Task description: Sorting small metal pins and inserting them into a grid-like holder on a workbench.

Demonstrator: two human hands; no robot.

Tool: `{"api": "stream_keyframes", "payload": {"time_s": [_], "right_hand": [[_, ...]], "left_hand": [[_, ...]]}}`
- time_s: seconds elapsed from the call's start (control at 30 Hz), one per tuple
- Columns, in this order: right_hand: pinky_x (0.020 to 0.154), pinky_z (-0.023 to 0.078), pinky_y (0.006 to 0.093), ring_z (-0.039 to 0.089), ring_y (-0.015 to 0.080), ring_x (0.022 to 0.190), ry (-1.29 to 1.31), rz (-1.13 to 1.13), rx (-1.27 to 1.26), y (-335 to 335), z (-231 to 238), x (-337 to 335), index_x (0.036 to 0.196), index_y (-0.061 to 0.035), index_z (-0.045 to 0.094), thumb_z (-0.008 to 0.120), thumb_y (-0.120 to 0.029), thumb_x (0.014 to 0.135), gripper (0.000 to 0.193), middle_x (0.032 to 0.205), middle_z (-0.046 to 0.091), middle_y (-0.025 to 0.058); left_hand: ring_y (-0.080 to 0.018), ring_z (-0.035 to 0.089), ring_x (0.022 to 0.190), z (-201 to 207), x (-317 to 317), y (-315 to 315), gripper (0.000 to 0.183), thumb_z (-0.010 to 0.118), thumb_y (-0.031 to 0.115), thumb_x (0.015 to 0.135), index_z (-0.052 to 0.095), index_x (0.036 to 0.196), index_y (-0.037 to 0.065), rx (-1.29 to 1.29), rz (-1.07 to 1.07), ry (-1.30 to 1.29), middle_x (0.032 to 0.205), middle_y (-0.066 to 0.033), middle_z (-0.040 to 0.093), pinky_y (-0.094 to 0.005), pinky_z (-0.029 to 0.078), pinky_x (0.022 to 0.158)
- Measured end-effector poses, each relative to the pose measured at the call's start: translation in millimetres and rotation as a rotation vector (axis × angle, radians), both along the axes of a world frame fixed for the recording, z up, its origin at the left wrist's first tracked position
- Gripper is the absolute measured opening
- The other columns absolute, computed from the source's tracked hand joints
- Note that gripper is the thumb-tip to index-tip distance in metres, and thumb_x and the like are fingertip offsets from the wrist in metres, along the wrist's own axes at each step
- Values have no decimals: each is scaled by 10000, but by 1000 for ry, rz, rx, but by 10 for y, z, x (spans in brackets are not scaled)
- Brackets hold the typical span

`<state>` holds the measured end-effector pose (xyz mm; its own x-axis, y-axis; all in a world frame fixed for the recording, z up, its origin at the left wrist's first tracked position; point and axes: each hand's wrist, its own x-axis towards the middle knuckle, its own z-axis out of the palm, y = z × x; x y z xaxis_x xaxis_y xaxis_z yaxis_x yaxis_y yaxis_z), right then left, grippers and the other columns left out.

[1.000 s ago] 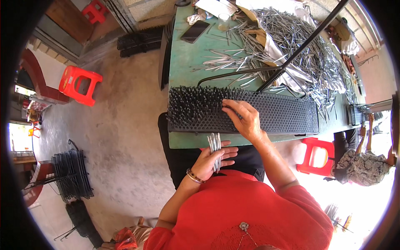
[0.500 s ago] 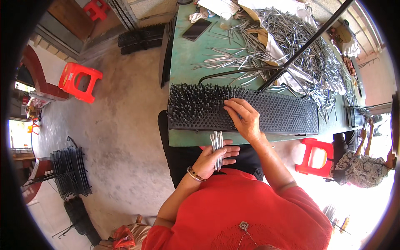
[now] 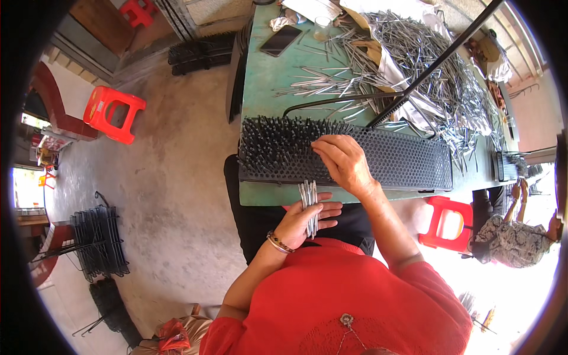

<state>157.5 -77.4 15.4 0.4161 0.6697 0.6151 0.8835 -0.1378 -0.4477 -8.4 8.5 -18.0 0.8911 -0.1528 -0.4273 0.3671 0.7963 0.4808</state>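
While your left hand holds about where it was, your right hand has shifted slightly left over the perforated black block. Right fingers: thumb and index drawn almost together at the tips; can't tell if a rod is pinched there. Left thumb clamps the bundle of silver rods against the palm side, other fingers spread; rod ends point up near the block's front edge. Block sits along the near edge of the green bench. Dark upright rods crowd its left part; right part shows bare holes. Your fingertips are at that boundary, so I'd read the work as partway along, bundle not used up. Loose pile of rods lies behind.
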Motion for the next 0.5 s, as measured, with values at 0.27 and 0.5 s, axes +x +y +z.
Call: {"api": "stream_keyframes", "payload": {"time_s": [0.27, 0.5], "right_hand": [[714, 491, 357, 613, 273, 807, -7, -48, -1, -18, 30, -58, 926, -35, 663, 690, -31, 755, 173, 914, 629, 88], [677, 498, 349, 615, 271, 774, -12, -44, -61, -18, 23, -25, 926, -24, 662, 688, -24, 755, 173, 939, 620, 95]], "left_hand": [[-327, 553, 1138, 20, 4, 68, 357, 399, 129, 973, 417, 1296, -22, -6, 7, -10, 1250, -239, 528, -441, 492, 927], [-342, 508, 1195, 42, 60, 149, 431, 430, 152, 947, 388, 1324, -52, -70, 18, -95, 1298, -259, 483, -465, 448, 977]]}}
